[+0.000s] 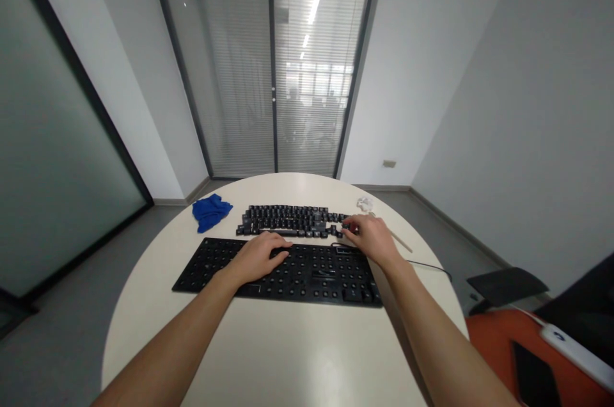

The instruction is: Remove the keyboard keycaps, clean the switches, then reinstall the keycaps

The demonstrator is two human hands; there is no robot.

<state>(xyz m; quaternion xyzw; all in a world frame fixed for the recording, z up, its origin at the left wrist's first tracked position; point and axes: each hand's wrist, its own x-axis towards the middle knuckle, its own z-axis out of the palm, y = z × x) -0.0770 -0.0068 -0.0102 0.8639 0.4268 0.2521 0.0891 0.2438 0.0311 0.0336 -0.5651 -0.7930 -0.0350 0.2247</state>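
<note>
A black keyboard (297,276) with most of its keycaps off lies across the table in front of me. A few caps are still on at its lower right corner. My left hand (259,256) rests flat on the keyboard's upper left part, its fingers stretched out. Behind the keyboard, loose black keycaps (283,218) are laid out in rows. My right hand (371,235) reaches to the right end of these rows, thumb and fingertips bent together around a keycap, which the fingers partly hide.
A crumpled blue cloth (211,212) lies at the back left of the round white table (288,356). White crumpled tissue (364,203) and a thin stick (401,242) are at the right, near a black cable (432,265). An orange chair (499,336) holding a phone (535,372) and a white power strip (575,352) stands at the right.
</note>
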